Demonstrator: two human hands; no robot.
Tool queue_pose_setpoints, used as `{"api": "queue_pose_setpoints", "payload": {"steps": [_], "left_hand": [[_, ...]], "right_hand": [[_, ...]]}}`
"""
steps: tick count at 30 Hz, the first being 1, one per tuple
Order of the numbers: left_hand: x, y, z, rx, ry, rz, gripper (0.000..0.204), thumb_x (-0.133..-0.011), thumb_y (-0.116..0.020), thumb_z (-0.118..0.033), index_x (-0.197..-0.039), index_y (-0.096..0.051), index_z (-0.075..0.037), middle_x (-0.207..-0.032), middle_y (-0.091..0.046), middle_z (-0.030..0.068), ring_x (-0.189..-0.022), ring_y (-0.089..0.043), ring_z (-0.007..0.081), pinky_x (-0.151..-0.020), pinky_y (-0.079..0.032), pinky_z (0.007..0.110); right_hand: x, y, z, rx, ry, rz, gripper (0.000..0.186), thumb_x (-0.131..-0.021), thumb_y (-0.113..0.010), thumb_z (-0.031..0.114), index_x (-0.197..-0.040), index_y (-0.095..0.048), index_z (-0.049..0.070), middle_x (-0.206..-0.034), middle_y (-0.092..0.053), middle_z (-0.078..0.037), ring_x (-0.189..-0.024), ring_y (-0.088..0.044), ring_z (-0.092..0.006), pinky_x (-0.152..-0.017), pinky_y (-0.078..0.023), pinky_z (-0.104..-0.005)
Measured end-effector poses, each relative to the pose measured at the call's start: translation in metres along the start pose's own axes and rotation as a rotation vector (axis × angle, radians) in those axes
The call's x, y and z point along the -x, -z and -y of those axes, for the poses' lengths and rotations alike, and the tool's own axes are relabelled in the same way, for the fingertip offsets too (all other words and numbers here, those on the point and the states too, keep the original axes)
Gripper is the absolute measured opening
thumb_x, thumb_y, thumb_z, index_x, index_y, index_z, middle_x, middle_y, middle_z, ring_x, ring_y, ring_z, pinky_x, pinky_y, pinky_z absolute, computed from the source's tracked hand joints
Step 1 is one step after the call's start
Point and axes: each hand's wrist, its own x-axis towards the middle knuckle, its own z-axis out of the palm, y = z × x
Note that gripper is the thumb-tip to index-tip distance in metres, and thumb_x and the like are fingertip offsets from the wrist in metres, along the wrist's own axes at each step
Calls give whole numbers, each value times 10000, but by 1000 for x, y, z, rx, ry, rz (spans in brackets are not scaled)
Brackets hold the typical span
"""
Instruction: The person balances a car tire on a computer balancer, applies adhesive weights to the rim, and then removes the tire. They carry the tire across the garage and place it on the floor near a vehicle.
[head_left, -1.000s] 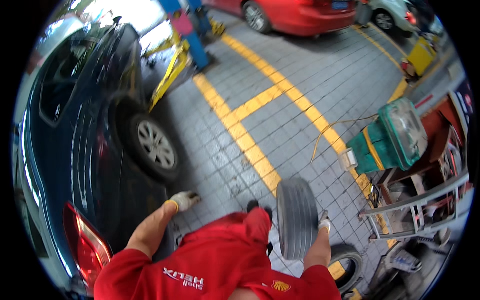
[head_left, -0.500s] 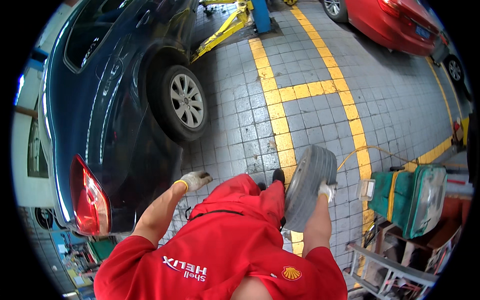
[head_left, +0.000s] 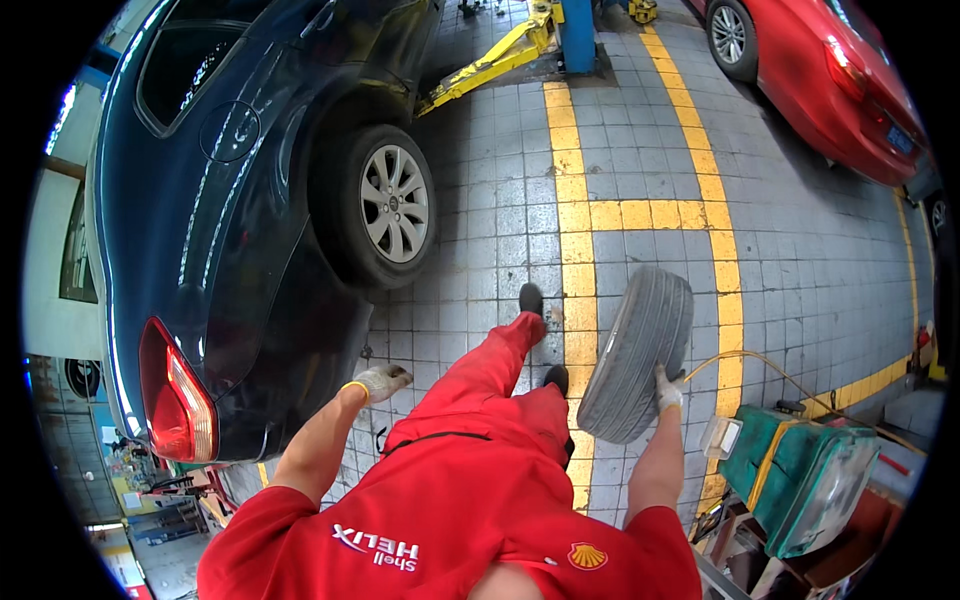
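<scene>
A loose grey-black tyre [head_left: 650, 350] stands on its tread, slightly tilted, on the tiled floor at my right side. My right hand [head_left: 669, 389], in a pale work glove with a yellow cuff, rests against the near part of the tread with its fingers stretched out. Off to the left, my left hand [head_left: 384, 381], gloved the same way, hangs in the air with nothing in it and its fingers extended. Beyond it is the rear wheel [head_left: 394, 204] of a dark blue car [head_left: 255, 260], its silver spoked rim facing me.
Yellow floor lines [head_left: 578, 225] run ahead. A blue lift post [head_left: 577, 38] with a yellow arm [head_left: 490, 65] stands at the far middle. A red car [head_left: 810, 90] is parked far right. Near right stand a green case [head_left: 765, 460] and a thin yellow hose [head_left: 770, 362].
I have stepped forward, and one shoe now shows well ahead of the other. The tyre has rolled forward with my right hand on its tread. My left hand still hangs free.
</scene>
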Motion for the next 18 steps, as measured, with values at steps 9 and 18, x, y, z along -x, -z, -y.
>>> {"api": "queue_pose_setpoints", "payload": {"steps": [9,18], "left_hand": [[-85,49,-36,8,21,130,687,-960,-535,-606,-1460,-603,-141,-1473,-609,181,-1401,-532,378,-1153,-414,427],[-171,159,-120,25,-38,139,672,-978,-530,-593,-1446,-616,-119,-1433,-637,186,-1363,-572,356,-1135,-432,408]], "right_hand": [[-14,12,54,-104,41,17,1241,-694,-957,287,-1626,-204,-36,-1588,-441,-231,-1449,-467,-331,-1205,-379,-410],[-114,15,146,437,-54,-67,1242,-712,-879,584,-1580,-307,-96,-1565,-482,-248,-1388,-548,-340,-1122,-477,-423]]}}
